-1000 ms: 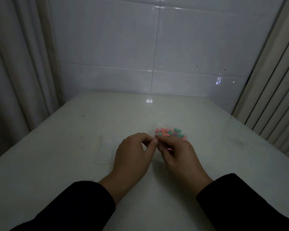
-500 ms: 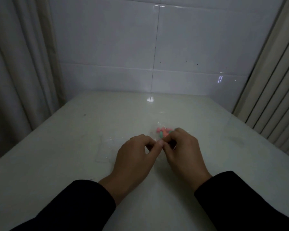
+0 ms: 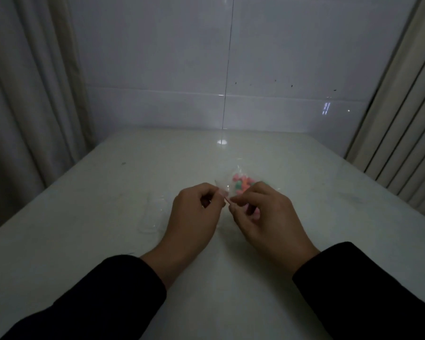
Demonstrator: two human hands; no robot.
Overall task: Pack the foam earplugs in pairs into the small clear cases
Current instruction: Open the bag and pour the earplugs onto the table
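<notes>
A small clear plastic bag point(image 3: 227, 181) holds several pink, orange and green foam earplugs point(image 3: 242, 184) in the middle of the white table point(image 3: 84, 217). My left hand point(image 3: 194, 214) pinches the bag's near edge between thumb and fingers. My right hand point(image 3: 263, 214) pinches the same edge just to the right, and its fingers hide part of the earplugs. The two hands nearly touch. Several small clear cases point(image 3: 153, 215) lie flat on the table left of my left hand, faint in the dim light.
A white tiled wall point(image 3: 231, 69) stands behind the table. Pale curtains point(image 3: 22, 94) hang at the left, and a striped curtain point(image 3: 402, 106) hangs at the right. The room is dim. Black sleeves cover both forearms.
Both hands have lifted the bag's near edge slightly and drawn a little apart. More of the clear plastic now stands up between the fingertips.
</notes>
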